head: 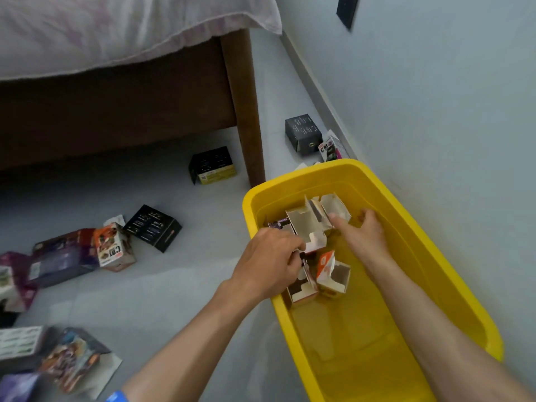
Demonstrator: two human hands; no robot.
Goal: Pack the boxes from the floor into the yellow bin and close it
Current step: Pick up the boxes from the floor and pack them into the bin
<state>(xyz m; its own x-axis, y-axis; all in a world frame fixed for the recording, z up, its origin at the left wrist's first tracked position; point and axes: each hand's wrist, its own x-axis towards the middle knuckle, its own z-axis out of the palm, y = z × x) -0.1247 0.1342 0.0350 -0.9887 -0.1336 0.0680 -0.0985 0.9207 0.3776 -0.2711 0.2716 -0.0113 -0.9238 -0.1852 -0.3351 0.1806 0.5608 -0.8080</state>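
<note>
The yellow bin (385,181) stands open on the floor by the wall, with several small opened cardboard boxes (307,227) lying in its far half. My left hand (269,259) reaches over the bin's left rim, fingers closed on a small dark box whose shape is mostly hidden. My right hand (362,230) is inside the bin, fingers spread against a pale open box (336,208). An orange-and-white box (330,271) lies below both hands. No lid is in view.
Boxes lie scattered on the grey floor: a black one (153,227), a black-and-yellow one (213,166) by the bed leg (246,111), a black one (303,133) near the wall, colourful ones (113,248) at left and bottom left (69,361). The bed fills the upper left.
</note>
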